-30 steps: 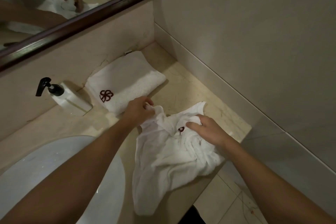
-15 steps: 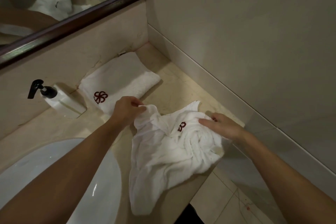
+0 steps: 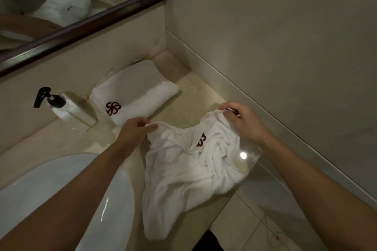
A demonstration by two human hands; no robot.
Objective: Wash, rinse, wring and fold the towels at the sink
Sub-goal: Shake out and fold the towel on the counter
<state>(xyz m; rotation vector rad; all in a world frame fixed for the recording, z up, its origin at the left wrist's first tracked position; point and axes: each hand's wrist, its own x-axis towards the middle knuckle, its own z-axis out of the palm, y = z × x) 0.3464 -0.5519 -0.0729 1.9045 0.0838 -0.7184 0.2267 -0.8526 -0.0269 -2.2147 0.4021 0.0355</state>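
A crumpled white towel (image 3: 183, 171) with a dark red emblem lies twisted on the beige counter (image 3: 191, 108), its lower end hanging over the front edge. My left hand (image 3: 134, 130) pinches the towel's upper left corner. My right hand (image 3: 242, 122) grips its upper right corner near the wall. A second white towel (image 3: 138, 91), folded flat with the same red emblem, lies behind them against the backsplash. The white sink basin (image 3: 61, 185) sits at the lower left under my left forearm.
A white soap dispenser (image 3: 69, 110) with a black pump stands left of the folded towel. A dark-framed mirror (image 3: 81, 26) hangs above the backsplash. A tiled wall (image 3: 285, 67) bounds the counter on the right; floor tiles (image 3: 251, 220) show below.
My right hand has moved from the towel's middle out to its upper right corner, spreading the top edge wider. My left hand keeps its corner and has barely shifted.
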